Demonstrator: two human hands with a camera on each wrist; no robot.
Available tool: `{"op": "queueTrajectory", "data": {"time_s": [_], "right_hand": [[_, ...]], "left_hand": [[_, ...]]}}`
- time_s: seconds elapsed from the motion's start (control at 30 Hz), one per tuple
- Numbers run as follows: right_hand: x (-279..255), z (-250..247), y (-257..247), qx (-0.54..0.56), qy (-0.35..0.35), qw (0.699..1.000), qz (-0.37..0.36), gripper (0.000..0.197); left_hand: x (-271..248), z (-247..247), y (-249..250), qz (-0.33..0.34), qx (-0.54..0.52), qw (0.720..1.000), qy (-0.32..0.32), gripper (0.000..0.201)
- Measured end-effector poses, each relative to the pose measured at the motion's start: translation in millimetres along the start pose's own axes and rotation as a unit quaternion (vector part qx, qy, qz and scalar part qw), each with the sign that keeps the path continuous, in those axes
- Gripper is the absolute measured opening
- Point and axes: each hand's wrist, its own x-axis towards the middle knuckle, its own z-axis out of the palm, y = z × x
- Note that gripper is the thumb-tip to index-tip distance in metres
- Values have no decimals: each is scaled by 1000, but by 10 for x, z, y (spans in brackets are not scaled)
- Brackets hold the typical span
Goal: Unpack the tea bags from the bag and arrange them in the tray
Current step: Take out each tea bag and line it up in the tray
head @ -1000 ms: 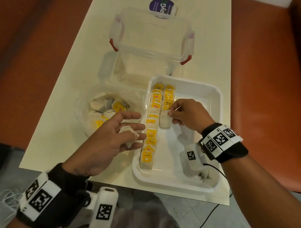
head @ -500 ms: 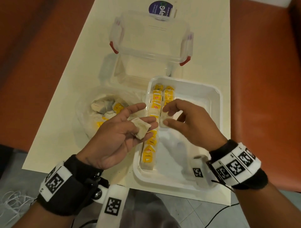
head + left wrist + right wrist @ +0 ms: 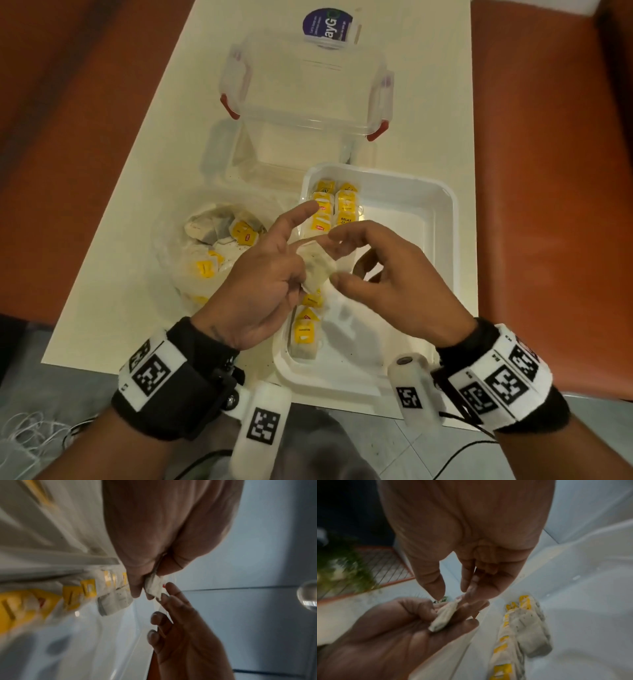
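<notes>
Left hand (image 3: 260,291) pinching, forefinger straight; right hand (image 3: 394,287) loosely curled, fingertips (image 3: 339,281) seemingly against it.

a pale, tilted tea bag (image 3: 315,270) is pinched in the left hand (image 3: 260,291) over the white tray (image 3: 442,240), the right hand (image 3: 394,284) touching it. yellow-tagged tea bags (image 3: 323,212) form two rows along the tray's left side; others fill the clear bag (image 3: 164,246) left of it.

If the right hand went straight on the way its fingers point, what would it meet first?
The tea bag pinched in the left hand; fingertips of the right hand look almost on it.
</notes>
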Motion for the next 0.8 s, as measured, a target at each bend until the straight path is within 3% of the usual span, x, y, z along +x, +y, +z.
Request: {"op": "queueTrajectory", "data": {"time_s": [0.23,0.4,0.5,0.57,0.67,0.8], "right_hand": [[95,-31,94,52,-27,996,68,8],[106,-147,146,167,11,977,134,7],[91,-186,191,138,10,979,151,5],[80,-192,223,77,-2,987,141,12],[93,-189,248,-2,-26,992,123,30],[152,-154,341,16,-39,987,154,7]], "left_hand": [[38,-10,12,-8,169,983,-65,100],[106,6,37,38,208,977,19,53],[142,12,21,76,266,959,60,46],[168,20,23,99,347,931,45,49],[225,63,31,127,494,860,5,55],[394,125,102,141,643,753,6,48]]}}
